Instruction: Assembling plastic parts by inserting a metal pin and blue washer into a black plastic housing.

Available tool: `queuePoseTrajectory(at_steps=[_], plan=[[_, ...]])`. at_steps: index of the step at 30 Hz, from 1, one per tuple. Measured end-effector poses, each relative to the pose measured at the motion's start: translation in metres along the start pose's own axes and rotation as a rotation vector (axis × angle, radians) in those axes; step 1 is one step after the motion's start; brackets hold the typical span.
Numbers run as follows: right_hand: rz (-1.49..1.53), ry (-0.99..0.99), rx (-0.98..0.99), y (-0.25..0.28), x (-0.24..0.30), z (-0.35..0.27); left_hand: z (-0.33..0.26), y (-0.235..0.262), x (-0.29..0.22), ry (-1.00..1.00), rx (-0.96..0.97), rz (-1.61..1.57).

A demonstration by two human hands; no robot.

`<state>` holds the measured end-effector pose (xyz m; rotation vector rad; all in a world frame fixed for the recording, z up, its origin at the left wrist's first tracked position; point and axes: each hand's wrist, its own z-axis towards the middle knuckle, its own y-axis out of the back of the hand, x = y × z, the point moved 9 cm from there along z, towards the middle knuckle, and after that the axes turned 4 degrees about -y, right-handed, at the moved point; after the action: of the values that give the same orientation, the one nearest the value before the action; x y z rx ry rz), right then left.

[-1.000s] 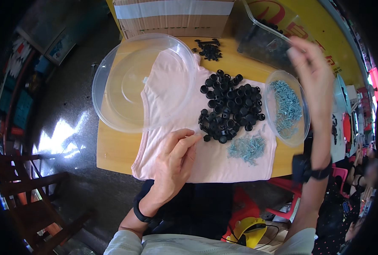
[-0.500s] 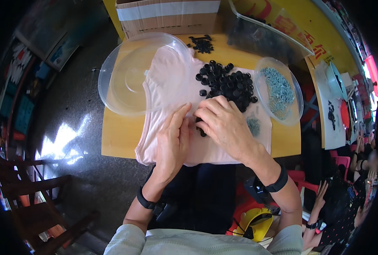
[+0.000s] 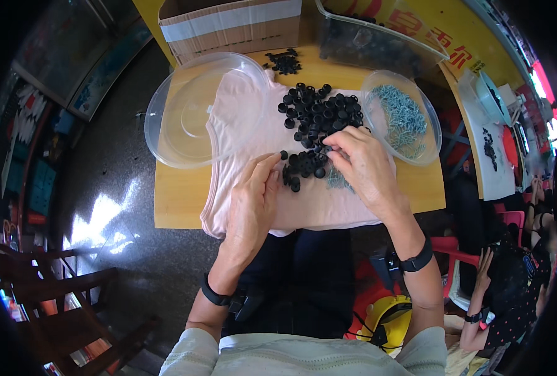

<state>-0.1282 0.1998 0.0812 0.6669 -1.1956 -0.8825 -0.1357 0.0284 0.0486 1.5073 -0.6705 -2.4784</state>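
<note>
A pink garment (image 3: pixel 234 135) is spread over the table with a heap of small round black plastic caps (image 3: pixel 322 113) on it. A smaller group of black caps (image 3: pixel 304 164) lies nearer to me, between my hands. My left hand (image 3: pixel 253 197) rests on its side left of this group, fingers stretched out and one fingertip against a cap. At the front of the heap, my right hand (image 3: pixel 369 172) has thumb and forefinger bent together around a black cap, partly hidden by the fingers. Some small screws (image 3: pixel 337 180) lie on the cloth beside my right hand.
Silvery-blue screws (image 3: pixel 400 116) fill a clear round dish at right. A large clear round lid (image 3: pixel 156 135) covers the left part. Behind stand a cardboard box (image 3: pixel 228 34) and a clear bin of black parts (image 3: pixel 385 47). Small black pieces (image 3: pixel 283 61) lie nearby. Another person's hand (image 3: pixel 484 266) shows at right.
My right hand has moved right and back, from the small group of caps to the edge of the heap, uncovering the group. My left hand has barely moved. The view has shifted slightly.
</note>
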Motion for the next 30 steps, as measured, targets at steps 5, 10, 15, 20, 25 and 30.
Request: queuePoseTrajectory(at_steps=[5,10,15,20,25,30], plan=[[0.076,0.069,0.010,-0.006,0.007,-0.002,0.022,0.005,-0.031,-0.087,0.065,0.325],[-0.063,-0.019,-0.082,0.004,-0.005,0.002,0.047,-0.015,-0.030,-0.167,0.103,0.345],[-0.081,0.000,-0.064,-0.009,-0.012,0.013,0.060,-0.037,-0.010,-0.099,0.172,0.310],[-0.044,0.067,-0.118,-0.004,-0.003,0.017,0.069,-0.037,-0.014,-0.144,0.131,0.289],[-0.084,0.076,-0.078,-0.035,0.000,0.006,0.048,-0.028,-0.004,-0.106,0.133,0.311],[-0.045,0.060,-0.060,-0.028,0.003,0.003,0.047,-0.031,-0.008,-0.145,0.167,0.327]])
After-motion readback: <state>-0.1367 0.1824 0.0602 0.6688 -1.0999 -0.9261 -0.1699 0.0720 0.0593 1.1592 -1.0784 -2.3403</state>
